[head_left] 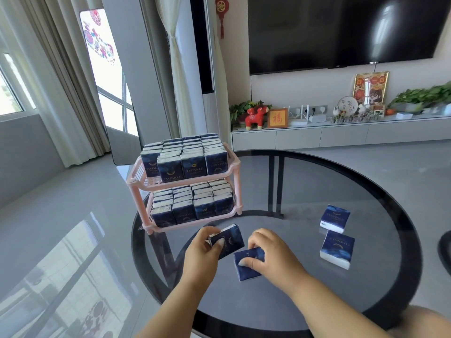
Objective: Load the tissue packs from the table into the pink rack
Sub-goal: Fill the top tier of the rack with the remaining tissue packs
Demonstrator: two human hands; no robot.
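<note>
A pink two-tier rack [136,177] stands at the left of the round glass table, both shelves packed with several dark blue tissue packs. In front of the rack, my left hand [201,252] grips one blue tissue pack [231,240], tilted just above the glass. Right beside it, my right hand [271,254] closes over a second blue pack [246,270] that lies on the table. Two more packs rest loose at the right: a far pack [334,218] and a near pack [337,248].
The round dark glass table [317,181] has a black rim [412,240]. A TV cabinet [341,135] with ornaments and plants runs along the far wall under a large television [341,30]. Curtains and windows are on the left. A dark object [445,250] shows at the right edge.
</note>
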